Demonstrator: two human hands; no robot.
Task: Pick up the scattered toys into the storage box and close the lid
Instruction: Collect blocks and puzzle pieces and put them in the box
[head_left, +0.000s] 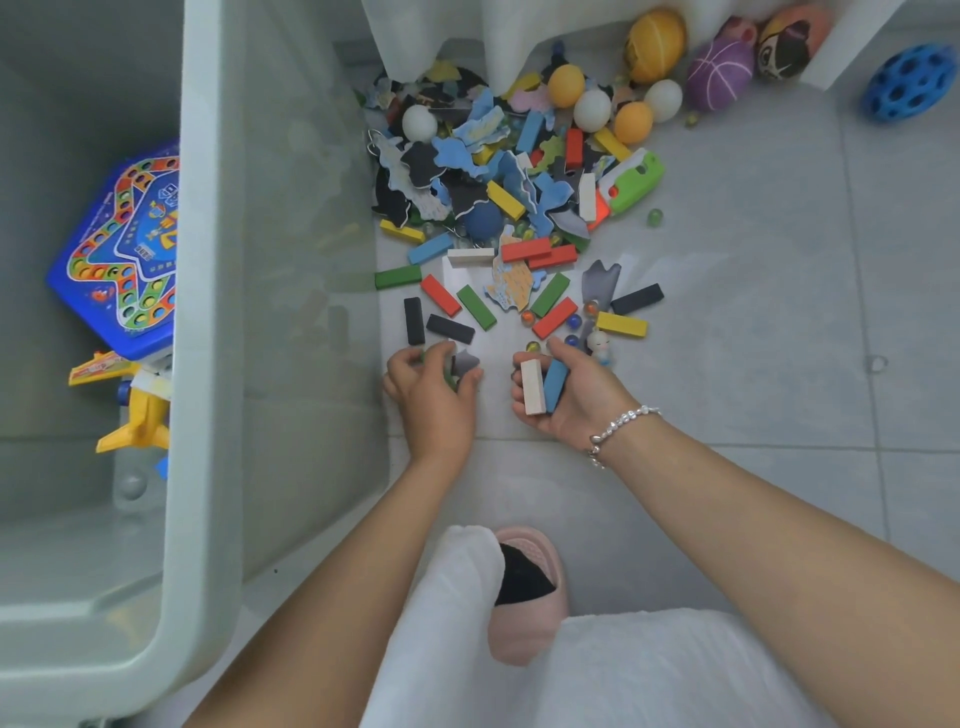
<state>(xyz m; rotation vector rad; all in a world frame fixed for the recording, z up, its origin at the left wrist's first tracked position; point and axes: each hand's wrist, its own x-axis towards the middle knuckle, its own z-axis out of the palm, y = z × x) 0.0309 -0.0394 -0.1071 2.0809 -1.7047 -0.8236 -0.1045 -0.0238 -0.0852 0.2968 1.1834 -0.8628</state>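
Nearest the camera, one pink slipper (524, 597) rests on the tiled floor (779, 312) between the person's two forearms. Just beyond it, the left hand (434, 387) is curled over a grey puzzle piece (464, 361) and something green that is mostly hidden, fingers grasping them against the floor beside the wall of the storage box (208, 364). The right hand (563, 389), wearing a bead bracelet (621, 428), lies palm up with its fingers closed round two blocks, one white block (533, 387) and one blue block (555, 384), side by side. Touching that hand's far side stands one small figurine (601, 345). Past the hands lie loose blocks: three black blocks (414, 320), of which two sit near the left hand and one farther right, one yellow block (621, 323), and several red and green ones with marbles (573, 321) among them. Farther on is a heap of puzzle pieces (467, 156) mixed with more blocks, and one green toy gun (631, 182) at its right edge. At the far side are five ping-pong balls (592, 109), three white and two orange, then larger balls, including one blue holed ball (909, 83) near the far right corner. The box stands open along the left, holding one blue board game (124, 249) and one yellow toy plane (137, 410).
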